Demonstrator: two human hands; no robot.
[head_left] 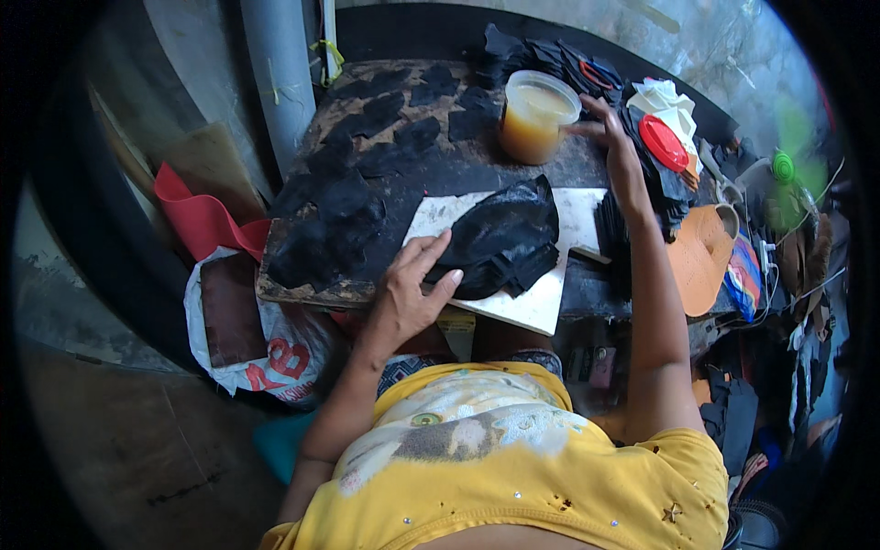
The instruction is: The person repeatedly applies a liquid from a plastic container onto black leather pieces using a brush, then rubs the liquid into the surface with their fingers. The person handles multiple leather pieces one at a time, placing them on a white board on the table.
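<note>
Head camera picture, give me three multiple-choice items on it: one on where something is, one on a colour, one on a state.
1. Where does the left hand rest?
A. on the black piece on the white board
B. inside the tub
C. on the red lid

2. What colour is the liquid in the clear plastic tub?
A. blue
B. amber
C. green

3. In what state is the tub?
A. closed with a lid
B. tipped on its side
C. open and upright

Answers:
1. A, the fingers press the edge of the black piece that lies on the white board.
2. B, the tub shows yellowish-brown liquid.
3. C, its mouth is uncovered and faces up, while the right hand reaches just beside it and a red lid lies apart to the right.
</note>
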